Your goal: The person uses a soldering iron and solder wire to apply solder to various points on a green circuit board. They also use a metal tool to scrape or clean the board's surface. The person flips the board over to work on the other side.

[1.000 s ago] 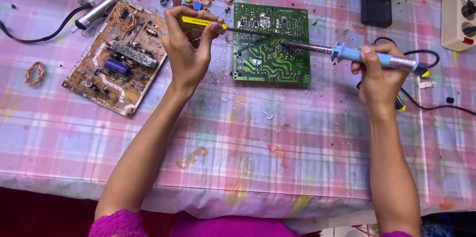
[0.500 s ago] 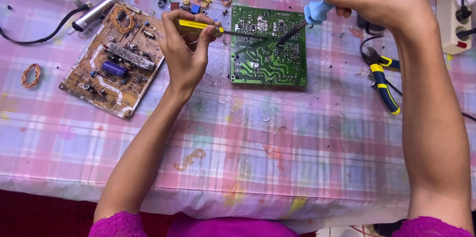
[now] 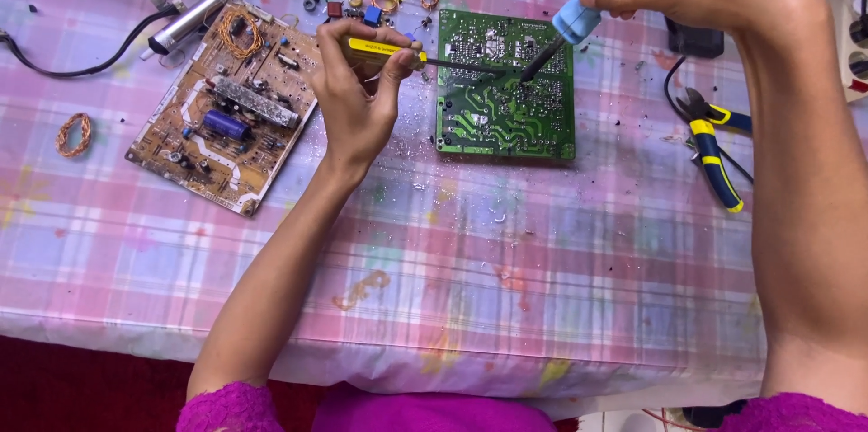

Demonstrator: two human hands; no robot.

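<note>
Plaid tablecloth (image 3: 506,287); fingers (image 3: 398,60) around screwdriver (image 3: 384,49)

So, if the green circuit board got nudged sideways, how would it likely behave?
The green circuit board looks thin, flat and rigid, so it would probably slide across the checked tablecloth rather than bend or tip. It seems light. The two tool tips resting on it may hold it steady.

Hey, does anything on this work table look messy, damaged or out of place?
Yes. Small dark and pale specks litter the checked tablecloth around the green circuit board, and loose parts and copper coils lie scattered near the brown board. Neither board looks broken.
</note>
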